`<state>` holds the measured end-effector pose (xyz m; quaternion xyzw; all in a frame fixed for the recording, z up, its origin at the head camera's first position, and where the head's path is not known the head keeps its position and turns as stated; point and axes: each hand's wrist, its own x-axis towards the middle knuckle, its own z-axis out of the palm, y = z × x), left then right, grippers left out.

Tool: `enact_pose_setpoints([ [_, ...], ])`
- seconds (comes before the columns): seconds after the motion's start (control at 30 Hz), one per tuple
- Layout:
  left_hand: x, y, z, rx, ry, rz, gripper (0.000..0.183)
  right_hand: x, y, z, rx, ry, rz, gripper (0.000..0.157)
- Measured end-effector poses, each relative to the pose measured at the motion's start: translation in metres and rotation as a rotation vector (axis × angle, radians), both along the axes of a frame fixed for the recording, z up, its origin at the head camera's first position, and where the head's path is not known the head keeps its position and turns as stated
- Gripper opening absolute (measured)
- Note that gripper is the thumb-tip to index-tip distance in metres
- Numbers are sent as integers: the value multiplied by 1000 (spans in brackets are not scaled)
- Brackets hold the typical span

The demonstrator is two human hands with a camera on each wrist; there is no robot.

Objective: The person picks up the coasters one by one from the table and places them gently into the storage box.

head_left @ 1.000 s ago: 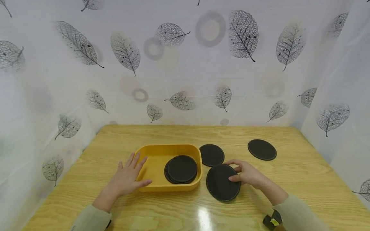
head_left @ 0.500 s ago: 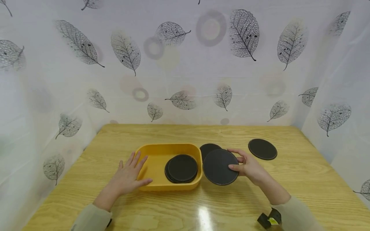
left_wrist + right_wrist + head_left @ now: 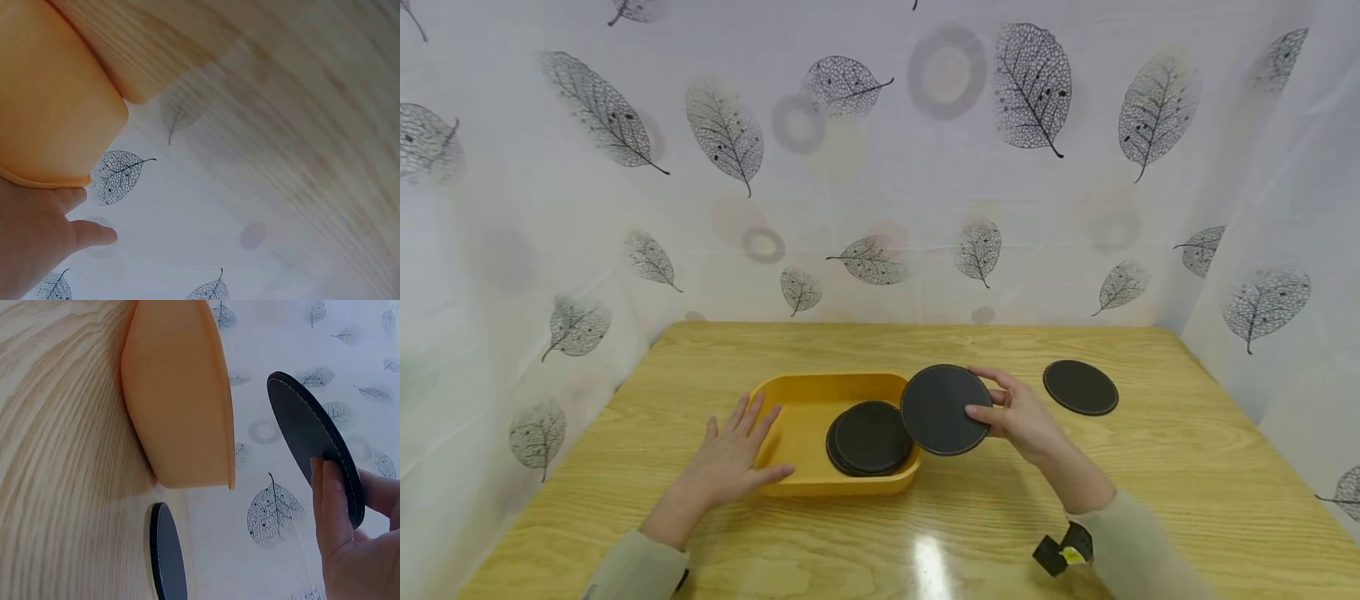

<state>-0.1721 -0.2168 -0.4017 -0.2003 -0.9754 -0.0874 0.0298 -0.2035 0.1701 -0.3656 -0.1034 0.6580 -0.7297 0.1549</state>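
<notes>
My right hand [image 3: 1028, 429] pinches a round black coaster [image 3: 942, 412] with a stitched edge, thumb on one face and fingers on the other. In the head view this coaster overlaps the right rim of a yellow plastic bin [image 3: 792, 429]; the right wrist view shows it raised above the rim, tilted. Two similar coasters [image 3: 874, 437] lie overlapped in the bin's right half. My left hand [image 3: 726, 462] rests at the bin's left rim with fingers spread and fairly straight. The left wrist view shows that hand's fingers [image 3: 94, 234] by the bin's edge.
Another black coaster [image 3: 1081, 387] lies on the wooden table [image 3: 820, 550] at the back right. In the right wrist view a coaster [image 3: 167, 553] lies close to the bin; the held one hides it in the head view. A leaf-print curtain [image 3: 880, 167] hangs behind the table.
My right hand has lifted the coaster off the table and carried it left and away from me to the bin's right rim. My left hand has stayed in place.
</notes>
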Motion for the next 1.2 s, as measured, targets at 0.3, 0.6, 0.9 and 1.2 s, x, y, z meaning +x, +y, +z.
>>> enact_pose_setpoints([
  [0.3,1,0,1,-22,24,-5,85,-13,-32,-4,-48,-31,11,63],
  [0.6,-1,-1,-3,-37,42,-7,87,-19,-60,-4,63,-16,0,61],
  [0.9,-1,0,-3,-21,28,-5,87,-24,-76,-4,97,-21,21,58],
  [1.2,0,0,0,-27,30,-4,85,-24,-81,-2,88,-32,61,58],
])
